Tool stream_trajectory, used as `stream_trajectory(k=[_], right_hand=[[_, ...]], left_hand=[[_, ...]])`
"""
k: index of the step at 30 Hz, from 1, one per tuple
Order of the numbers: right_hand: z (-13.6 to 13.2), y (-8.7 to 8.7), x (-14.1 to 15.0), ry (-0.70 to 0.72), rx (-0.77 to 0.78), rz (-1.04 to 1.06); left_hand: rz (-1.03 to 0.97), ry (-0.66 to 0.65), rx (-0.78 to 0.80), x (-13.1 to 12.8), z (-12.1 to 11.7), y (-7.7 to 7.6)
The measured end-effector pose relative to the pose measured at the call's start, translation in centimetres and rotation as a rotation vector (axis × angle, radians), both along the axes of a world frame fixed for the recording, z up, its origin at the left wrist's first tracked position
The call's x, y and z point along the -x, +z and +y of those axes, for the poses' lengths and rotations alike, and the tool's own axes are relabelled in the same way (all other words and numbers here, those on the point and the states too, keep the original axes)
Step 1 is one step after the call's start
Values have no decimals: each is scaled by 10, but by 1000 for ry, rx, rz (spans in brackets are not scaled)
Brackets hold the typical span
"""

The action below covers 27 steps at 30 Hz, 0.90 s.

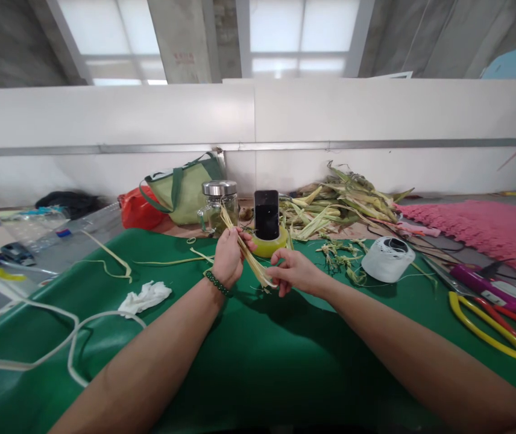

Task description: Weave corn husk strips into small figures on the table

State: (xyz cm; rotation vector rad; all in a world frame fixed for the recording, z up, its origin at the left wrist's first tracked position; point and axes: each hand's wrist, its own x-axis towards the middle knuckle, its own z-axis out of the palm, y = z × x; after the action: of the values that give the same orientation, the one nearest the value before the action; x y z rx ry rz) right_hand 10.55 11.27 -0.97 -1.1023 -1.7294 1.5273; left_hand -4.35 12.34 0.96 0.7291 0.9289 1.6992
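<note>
My left hand [229,256] is closed around a bundle of pale yellow-green plant strips [254,266], which slants from upper left to lower right. At the bundle's lower end, my right hand [295,272] has its thumb and fingers bent in a pinch on the strip ends. Exactly how many ends lie between those fingers is too small to make out. Just beyond the hands, a dark-screened phone [266,214] stands upright in a roll of yellow tape [269,243]. A glass mug with a metal lid [219,208] is behind my left hand.
Green cloth [258,374] covers the work surface. Corn husks [352,196] are heaped at the back. Right of my hands sit white twine [388,259], scissors [488,328] and a purple tool [488,286]. Crumpled tissue [146,298] and a white cord [75,337] lie left.
</note>
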Motion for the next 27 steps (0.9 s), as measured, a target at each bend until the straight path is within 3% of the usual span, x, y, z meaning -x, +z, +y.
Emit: stream_trajectory(k=[6, 17, 27], right_hand=[[1, 2, -13, 223, -179, 28], [-1, -7, -8, 96, -602, -149], [1, -5, -11, 147, -581, -163]], left_hand=[[-39, 19, 0, 4, 0, 5], [-53, -10, 12, 4, -3, 5], [-88, -34, -18, 4, -2, 5]])
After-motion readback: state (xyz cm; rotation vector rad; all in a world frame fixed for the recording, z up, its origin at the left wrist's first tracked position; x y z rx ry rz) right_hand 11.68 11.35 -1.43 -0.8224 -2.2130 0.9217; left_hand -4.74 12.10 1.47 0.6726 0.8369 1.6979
